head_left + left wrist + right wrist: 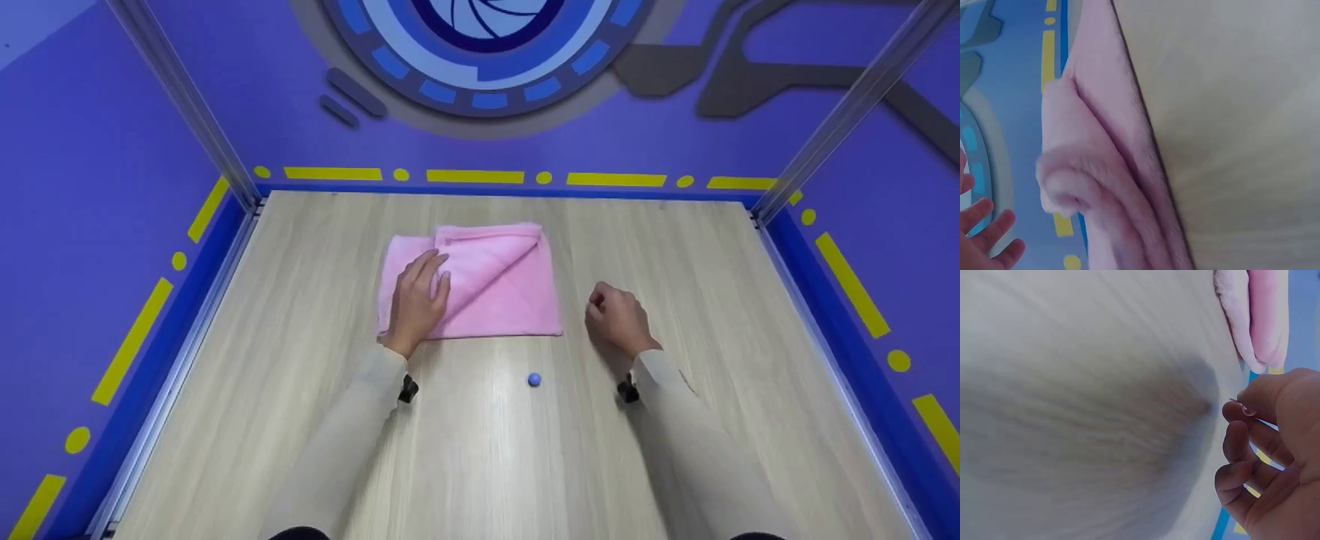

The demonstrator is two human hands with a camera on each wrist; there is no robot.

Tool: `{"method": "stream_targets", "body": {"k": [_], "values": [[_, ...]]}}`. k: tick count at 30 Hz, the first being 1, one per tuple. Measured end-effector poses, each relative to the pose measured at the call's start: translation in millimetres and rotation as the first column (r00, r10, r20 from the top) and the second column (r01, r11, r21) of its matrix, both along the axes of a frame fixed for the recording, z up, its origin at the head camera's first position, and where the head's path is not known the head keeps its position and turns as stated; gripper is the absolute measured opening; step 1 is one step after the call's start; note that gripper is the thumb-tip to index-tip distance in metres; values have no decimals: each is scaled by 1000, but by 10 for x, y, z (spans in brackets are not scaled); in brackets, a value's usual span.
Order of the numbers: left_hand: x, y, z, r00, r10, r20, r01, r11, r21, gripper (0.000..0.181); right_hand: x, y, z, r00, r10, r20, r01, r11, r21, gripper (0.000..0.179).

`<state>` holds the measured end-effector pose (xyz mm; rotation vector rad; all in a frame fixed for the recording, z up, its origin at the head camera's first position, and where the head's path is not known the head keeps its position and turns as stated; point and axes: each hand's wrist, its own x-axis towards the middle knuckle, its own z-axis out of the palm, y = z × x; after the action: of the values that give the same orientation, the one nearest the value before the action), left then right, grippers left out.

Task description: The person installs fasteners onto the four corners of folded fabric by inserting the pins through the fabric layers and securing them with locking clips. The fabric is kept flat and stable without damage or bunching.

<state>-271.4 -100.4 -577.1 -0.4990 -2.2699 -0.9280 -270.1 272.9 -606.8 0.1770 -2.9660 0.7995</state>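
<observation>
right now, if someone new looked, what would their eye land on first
Probably the folded pink cloth, toward the far side of the pale table, with the left hand over its left part. Next, the small blue ball in front of the cloth; then the right hand, to its right, pinching a tiny curved thing.

A flat surface of pale, streaky wood (487,465) sits inside three smooth purple-blue walls: a back wall (240,97), a left wall (75,225) and a right wall (862,202). The back wall has a big round picture of blue rings (487,64) and brown-grey shapes (664,71). Yellow bars (475,176) and yellow dots (544,178) run low along the walls. Shiny grey metal posts (177,90) stand in both back corners. Soft light shines on the wood.
</observation>
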Motion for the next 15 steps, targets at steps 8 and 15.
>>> {"method": "stream_targets", "body": {"k": [8, 15], "values": [[38, 416, 99, 997, -71, -36, 69, 996, -58, 26, 49, 57, 78, 1000, 1, 29, 0, 999, -38, 12], [92, 779, 52, 980, -195, 22, 197, 972, -126, 21, 90, 127, 108, 999, 24, -43, -26, 999, -45, 5]]}}
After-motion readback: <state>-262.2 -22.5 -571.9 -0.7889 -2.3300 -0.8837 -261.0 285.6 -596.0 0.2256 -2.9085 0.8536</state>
